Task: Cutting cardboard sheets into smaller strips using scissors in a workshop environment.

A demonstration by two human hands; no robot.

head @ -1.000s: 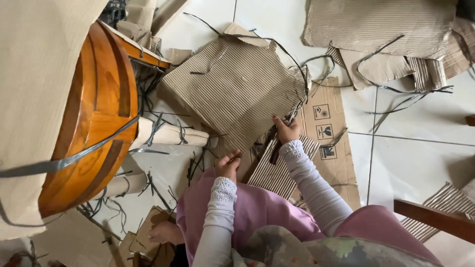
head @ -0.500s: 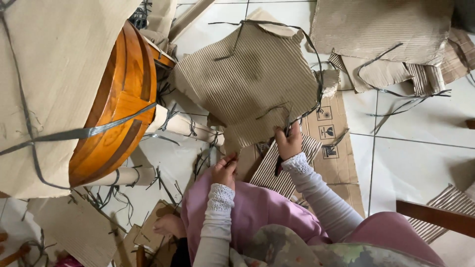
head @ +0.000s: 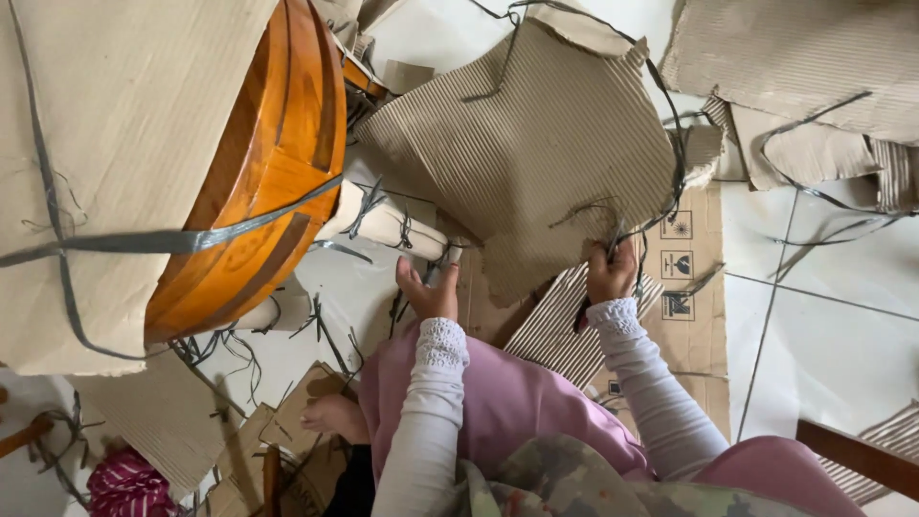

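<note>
- The right hand [head: 611, 273] is closed around a dark plastic strap [head: 670, 144] at the lower edge of a corrugated cardboard sheet [head: 536, 163]; a dark tool handle seems to stick out below the fist, too small to identify.
- The left hand [head: 428, 292] sits well apart from the right, fingers loosely curled and spread, touching the tip of a paper-wrapped table leg [head: 388, 222]; it is not clamped on anything.
- The cardboard sheet lies just above both hands, tilted, with the strap looping along its right edge.
- Left of the left hand stands a round wooden tabletop [head: 268, 172] on edge, partly covered in wrapping and banded with a grey strap.
- Flat printed cardboard [head: 684, 316] lies on the tiled floor [head: 833, 325] under and beside the right hand.
</note>
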